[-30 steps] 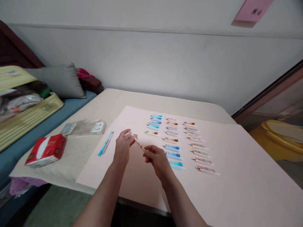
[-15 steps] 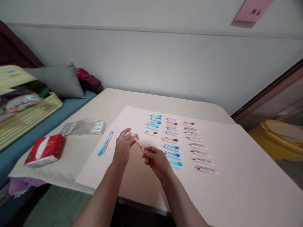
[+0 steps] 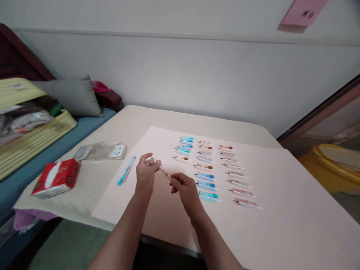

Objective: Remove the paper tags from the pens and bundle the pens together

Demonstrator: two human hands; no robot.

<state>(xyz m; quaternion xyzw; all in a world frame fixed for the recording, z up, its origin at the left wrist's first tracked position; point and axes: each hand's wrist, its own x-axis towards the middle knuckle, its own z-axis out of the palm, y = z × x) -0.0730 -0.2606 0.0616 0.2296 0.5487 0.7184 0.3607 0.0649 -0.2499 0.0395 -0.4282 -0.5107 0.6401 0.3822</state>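
Overall, a pink sheet [image 3: 281, 225] bears rows of pens [image 3: 205, 175]. Above it, the left hand [image 3: 145, 172] holds the far end, thumb and fingers lightly closed, and the right hand [image 3: 184, 187] pinches the near end, thumb against bent forefinger, of one slim patterned pen [image 3: 164, 171], slanted between them.

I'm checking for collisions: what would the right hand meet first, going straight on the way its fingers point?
Most likely the left hand, at the other end of the pen that both hold, though depth is hard to judge here.
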